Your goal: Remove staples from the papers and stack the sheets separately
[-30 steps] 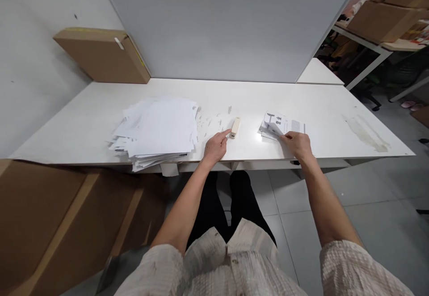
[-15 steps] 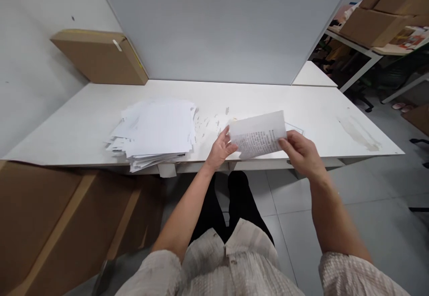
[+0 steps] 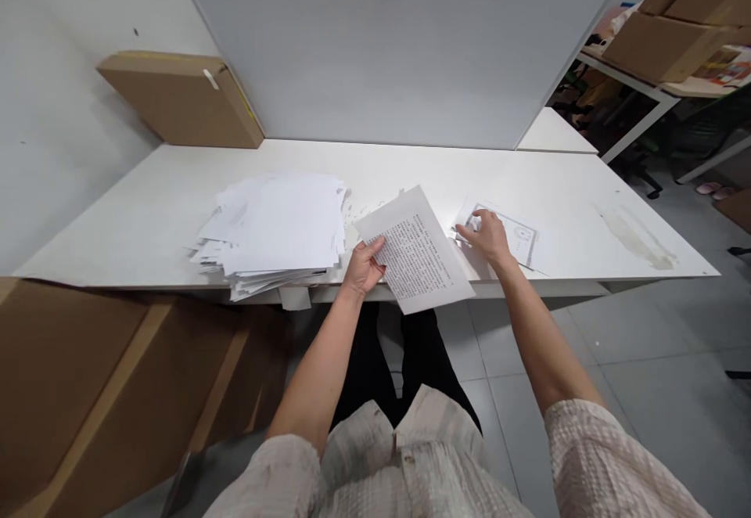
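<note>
My left hand (image 3: 364,267) grips the left edge of a sheet of paper (image 3: 419,256) covered in dense printed text, thumb on top. This sheet is tilted above the table's front edge. My right hand (image 3: 486,236) is over a bordered, certificate-like paper (image 3: 524,238) lying on the table. Its thumb and index finger are bent and apart, near the paper's left end; a small pale patch between them is too unclear to name. Left of my left hand lies a thick, uneven stack of white papers (image 3: 287,224).
The white table (image 3: 587,213) has scuffs and a stain at the right. A grey panel (image 3: 399,48) rises behind it. A cardboard box (image 3: 181,103) leans at the back left; large cartons (image 3: 76,377) stand at the lower left. More boxes (image 3: 662,44) sit on another table.
My right hand has let go of the printed sheet and moved left and up over the bordered paper. The sheet, in my left hand, has turned clockwise and now faces up more.
</note>
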`<action>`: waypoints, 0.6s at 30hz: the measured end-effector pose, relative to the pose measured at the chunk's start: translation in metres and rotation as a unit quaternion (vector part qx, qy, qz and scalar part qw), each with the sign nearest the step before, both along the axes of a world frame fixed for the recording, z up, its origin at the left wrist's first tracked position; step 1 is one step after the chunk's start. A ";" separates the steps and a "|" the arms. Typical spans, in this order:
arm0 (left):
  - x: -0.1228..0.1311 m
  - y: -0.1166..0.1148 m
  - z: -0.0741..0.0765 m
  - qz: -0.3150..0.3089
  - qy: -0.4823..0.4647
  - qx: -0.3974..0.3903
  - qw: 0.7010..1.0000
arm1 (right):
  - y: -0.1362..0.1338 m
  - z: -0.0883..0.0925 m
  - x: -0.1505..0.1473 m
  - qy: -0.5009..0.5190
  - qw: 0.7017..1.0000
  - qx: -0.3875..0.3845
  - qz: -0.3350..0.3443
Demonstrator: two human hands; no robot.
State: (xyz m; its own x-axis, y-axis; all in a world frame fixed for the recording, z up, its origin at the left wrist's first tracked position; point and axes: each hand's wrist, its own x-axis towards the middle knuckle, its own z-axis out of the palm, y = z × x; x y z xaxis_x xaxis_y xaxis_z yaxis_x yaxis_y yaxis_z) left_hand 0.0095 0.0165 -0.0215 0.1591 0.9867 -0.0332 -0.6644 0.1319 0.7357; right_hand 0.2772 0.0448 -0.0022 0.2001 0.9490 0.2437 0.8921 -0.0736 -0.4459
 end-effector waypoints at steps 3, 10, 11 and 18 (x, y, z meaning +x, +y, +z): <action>0.001 -0.002 -0.001 -0.003 0.031 0.014 0.999 | 0.005 -0.002 -0.019 -0.043 0.998 -0.028 -0.040; 0.001 -0.003 -0.002 -0.007 0.037 0.021 0.999 | 0.003 -0.007 -0.019 -0.058 0.998 -0.028 -0.021; 0.001 -0.002 -0.002 -0.005 0.037 0.021 0.999 | 0.003 -0.007 -0.017 -0.053 0.998 -0.028 -0.013; 0.002 -0.002 -0.004 -0.023 0.028 0.014 0.999 | -0.008 0.030 -0.007 -0.146 0.986 0.035 -0.076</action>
